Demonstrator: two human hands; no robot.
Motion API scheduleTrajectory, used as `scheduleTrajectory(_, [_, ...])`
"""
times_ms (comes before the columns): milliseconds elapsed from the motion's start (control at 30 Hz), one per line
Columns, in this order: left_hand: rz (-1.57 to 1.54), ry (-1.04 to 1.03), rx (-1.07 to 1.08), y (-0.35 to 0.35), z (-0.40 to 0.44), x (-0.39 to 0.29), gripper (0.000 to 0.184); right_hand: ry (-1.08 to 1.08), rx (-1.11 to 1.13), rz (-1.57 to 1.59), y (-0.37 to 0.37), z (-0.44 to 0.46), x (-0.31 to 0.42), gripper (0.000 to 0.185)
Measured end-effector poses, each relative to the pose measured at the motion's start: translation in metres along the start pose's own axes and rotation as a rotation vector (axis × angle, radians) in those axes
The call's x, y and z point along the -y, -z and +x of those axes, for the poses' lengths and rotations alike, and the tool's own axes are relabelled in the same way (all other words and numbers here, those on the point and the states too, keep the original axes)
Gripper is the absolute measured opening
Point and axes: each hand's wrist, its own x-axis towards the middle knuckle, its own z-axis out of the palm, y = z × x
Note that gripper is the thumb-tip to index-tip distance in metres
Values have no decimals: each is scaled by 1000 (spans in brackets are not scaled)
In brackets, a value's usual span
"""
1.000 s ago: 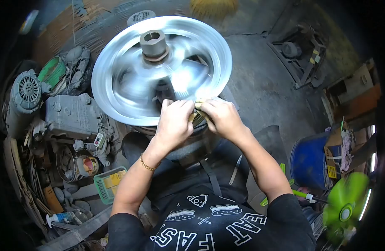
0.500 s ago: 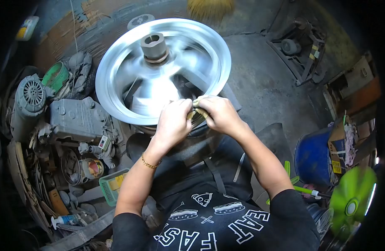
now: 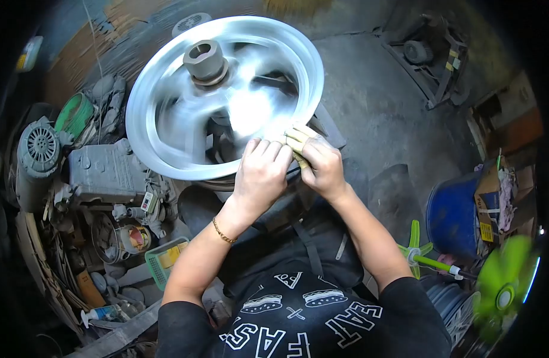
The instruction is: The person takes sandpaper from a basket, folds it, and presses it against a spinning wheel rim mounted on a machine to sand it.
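Observation:
A silver spoked wheel rim (image 3: 144, 138) lies tilted in front of me, its spokes smeared by spinning. A large nut (image 3: 203, 59) sits at its hub. My left hand (image 3: 263, 173) is closed at the rim's near edge, fingertips bent down against it. Beside it, my right hand (image 3: 321, 160) is closed too, its fingers curled over the same edge. Yellowish wrapping or material (image 3: 297, 138) shows on the right fingers; I cannot tell which. What the fingertips press or pinch is hidden.
A grey motor (image 3: 41, 146) and a dusty machine casing (image 3: 101, 170) stand at left, near a green basket (image 3: 160, 268). At right are a blue bin (image 3: 453, 215) and a green fan (image 3: 504, 292) with blurred blades. A metal frame (image 3: 432, 71) stands at the back right.
My hands have moved slightly apart, and the right fingers now reach further over the rim's edge. The wheel still spins; the whole view has shifted a little.

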Motion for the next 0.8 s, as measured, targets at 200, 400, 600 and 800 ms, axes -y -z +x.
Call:
scheduleTrajectory(200, [150, -97, 30, -6, 2, 1, 6, -19, -113, -35, -13, -20, -4, 40])
scheduleTrajectory(400, [244, -259, 135, -3, 10, 0, 10, -64, -190, -72, -16, -25, 0, 34])
scheduleTrajectory(600, [-393, 221, 125, 62, 15, -7, 12, -534, -303, 597, 27, -9, 31, 36])
scheduleTrajectory(800, [-1355, 785, 38, 77, 10, -10, 24, -778, -54, 993, 36, 26, 58, 35])
